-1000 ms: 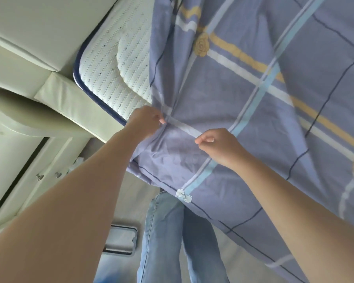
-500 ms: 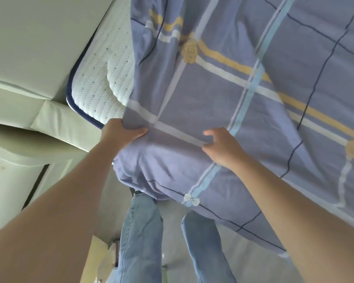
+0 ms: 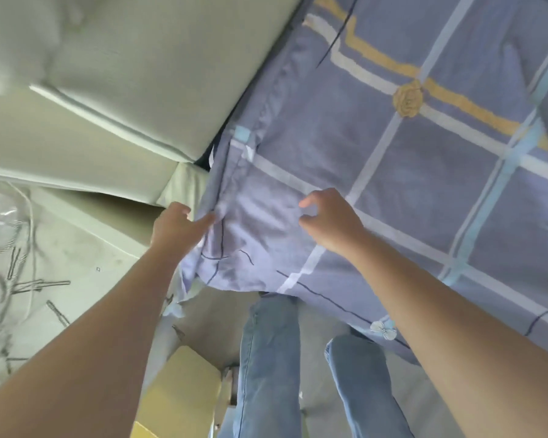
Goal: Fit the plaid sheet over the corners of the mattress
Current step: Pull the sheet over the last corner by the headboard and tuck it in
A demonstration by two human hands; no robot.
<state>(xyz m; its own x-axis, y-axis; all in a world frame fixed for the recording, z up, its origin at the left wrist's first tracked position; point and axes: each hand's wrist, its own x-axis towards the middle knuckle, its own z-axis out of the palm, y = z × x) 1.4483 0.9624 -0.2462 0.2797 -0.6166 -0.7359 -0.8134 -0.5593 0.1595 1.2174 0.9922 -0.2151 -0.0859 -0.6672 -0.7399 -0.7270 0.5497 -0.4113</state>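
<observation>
Head view: left hand (image 3: 179,224) pinched plaid sheet (image 3: 393,172) edge at 9 o'clock; right hand (image 3: 332,224) hovered over it, fingers loosely curled, gripping nothing.

One plaid sheet (image 3: 408,172) lies on the bed, and two hands are on it, the left (image 3: 178,227) and the right (image 3: 331,221). It shows one yellow rose (image 3: 408,98) and one white bow (image 3: 383,329). Two denim legs (image 3: 269,358) stand near; one cardboard box (image 3: 179,393) sits left.
</observation>
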